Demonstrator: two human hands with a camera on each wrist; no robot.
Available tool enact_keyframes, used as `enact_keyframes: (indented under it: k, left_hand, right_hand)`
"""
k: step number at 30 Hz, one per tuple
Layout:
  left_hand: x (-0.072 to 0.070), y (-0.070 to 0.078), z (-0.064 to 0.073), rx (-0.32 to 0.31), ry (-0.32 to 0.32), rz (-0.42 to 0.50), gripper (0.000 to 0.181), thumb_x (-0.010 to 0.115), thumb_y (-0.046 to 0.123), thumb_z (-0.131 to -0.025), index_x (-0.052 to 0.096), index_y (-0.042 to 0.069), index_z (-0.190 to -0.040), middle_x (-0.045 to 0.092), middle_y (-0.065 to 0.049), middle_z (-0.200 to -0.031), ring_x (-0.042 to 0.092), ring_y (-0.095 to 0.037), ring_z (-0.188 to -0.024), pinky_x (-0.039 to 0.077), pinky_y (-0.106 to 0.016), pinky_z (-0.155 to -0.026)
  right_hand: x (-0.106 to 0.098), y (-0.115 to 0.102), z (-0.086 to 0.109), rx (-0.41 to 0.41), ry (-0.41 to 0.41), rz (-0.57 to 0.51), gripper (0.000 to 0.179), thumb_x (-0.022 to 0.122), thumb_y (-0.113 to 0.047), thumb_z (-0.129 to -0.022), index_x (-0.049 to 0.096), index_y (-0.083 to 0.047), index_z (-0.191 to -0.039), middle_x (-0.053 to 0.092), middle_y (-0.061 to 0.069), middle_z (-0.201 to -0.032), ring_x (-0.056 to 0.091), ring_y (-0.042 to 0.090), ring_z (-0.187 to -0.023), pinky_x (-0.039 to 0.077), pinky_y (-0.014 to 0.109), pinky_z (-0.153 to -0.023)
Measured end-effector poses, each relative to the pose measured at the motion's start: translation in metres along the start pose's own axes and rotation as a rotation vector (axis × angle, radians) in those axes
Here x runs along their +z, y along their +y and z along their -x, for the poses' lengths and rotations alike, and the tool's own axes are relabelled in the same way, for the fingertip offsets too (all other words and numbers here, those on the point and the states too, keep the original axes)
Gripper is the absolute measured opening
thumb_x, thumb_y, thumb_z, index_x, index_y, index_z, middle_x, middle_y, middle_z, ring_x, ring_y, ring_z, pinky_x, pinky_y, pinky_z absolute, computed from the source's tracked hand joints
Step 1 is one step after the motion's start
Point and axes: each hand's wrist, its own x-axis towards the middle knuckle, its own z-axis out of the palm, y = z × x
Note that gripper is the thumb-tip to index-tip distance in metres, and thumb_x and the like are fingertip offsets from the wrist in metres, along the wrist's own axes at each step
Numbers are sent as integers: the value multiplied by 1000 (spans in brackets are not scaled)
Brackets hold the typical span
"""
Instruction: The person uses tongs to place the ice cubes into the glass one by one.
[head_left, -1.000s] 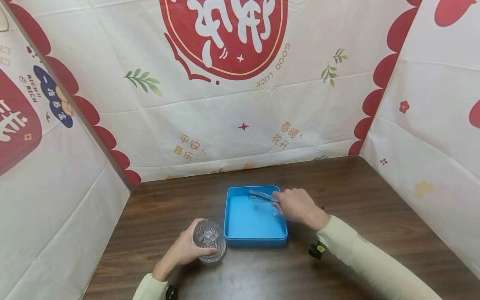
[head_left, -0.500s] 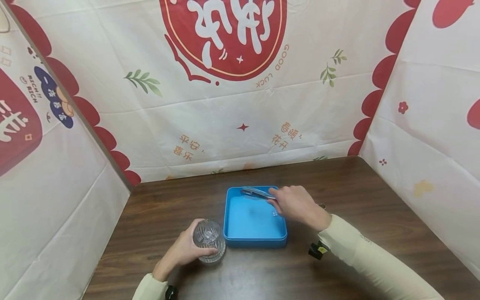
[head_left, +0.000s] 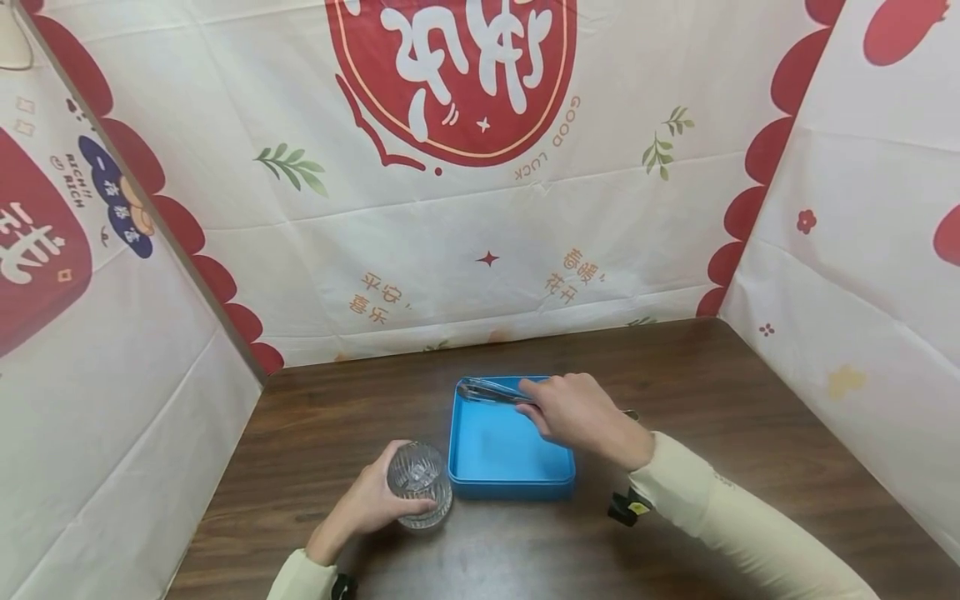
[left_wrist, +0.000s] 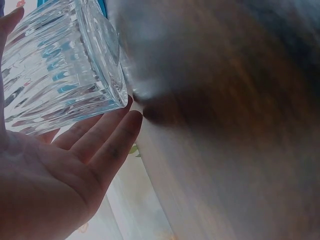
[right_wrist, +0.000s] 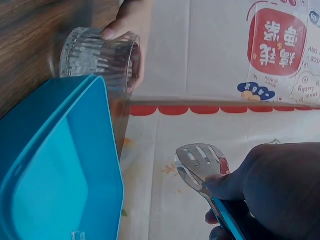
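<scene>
My left hand (head_left: 373, 497) holds a clear ribbed glass (left_wrist: 60, 65) by its side, thumb at the front and fingers behind. Clear chunks show low inside the glass in the right wrist view. Metal tongs (right_wrist: 202, 160) with slotted heads are gripped in my right hand (head_left: 576, 414). Their heads overlap the far left corner of a blue square box (head_left: 512, 493) in the head view, raised above its rim. A small clear piece shows between the tong heads. Another small clear block (right_wrist: 78, 235) lies in the box; in the head view my right hand hides it.
The box and glass stand side by side on a dark brown wooden table (head_left: 337, 408). White printed cloth walls (head_left: 420, 217) with red scalloped borders close off the back and both sides.
My right hand has moved left with the tongs, whose heads go from over the box's middle back to its far left corner. The left hand and glass stay in place.
</scene>
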Motion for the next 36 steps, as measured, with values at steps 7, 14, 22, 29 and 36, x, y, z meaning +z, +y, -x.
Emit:
enact_keyframes:
  k: [7,14,22,29,36]
  left_hand:
    - [1,1,0,-4,0,7,89,91,47,-63,45,18,-134,64,-8,-110,63,-18,-92,53,-37,-77]
    - [1,1,0,-3,6,18,89,92,47,-63,46,19,-133,65,-8,-110,63,-18,-92,53,-38,-78]
    - [1,3,1,-28,-4,23,92,90,51,-63,44,19,-136,64,-6,-111,62,-17,-93,52,-39,-79]
    - [0,2,1,-23,1,19,95,90,51,-62,43,18,-138,64,-6,-110,62,-17,-93,52,-40,-80]
    - [0,1,1,-23,-4,16,93,90,50,-64,43,17,-137,65,-5,-107,62,-17,-91,52,-38,-79]
  right_hand:
    - [0,-12,-5,-31,0,-46,20,66,-35,-95,61,-16,-90,39,-9,-55,35,5,-44,28,19,-42]
    - [-1,-29,-11,-76,-22,-79,21,64,-38,-96,59,-18,-88,39,-10,-56,36,5,-46,29,20,-43]
    - [1,-45,-16,-101,-54,-117,21,63,-39,-96,60,-19,-91,42,-10,-58,38,5,-47,31,20,-43]
    - [5,-52,-17,-125,-58,-106,23,62,-41,-97,59,-20,-90,42,-11,-57,38,6,-47,30,20,-42]
    - [8,-55,-17,-142,-51,-112,24,60,-41,-98,59,-19,-88,41,-12,-57,37,5,-47,27,21,-43]
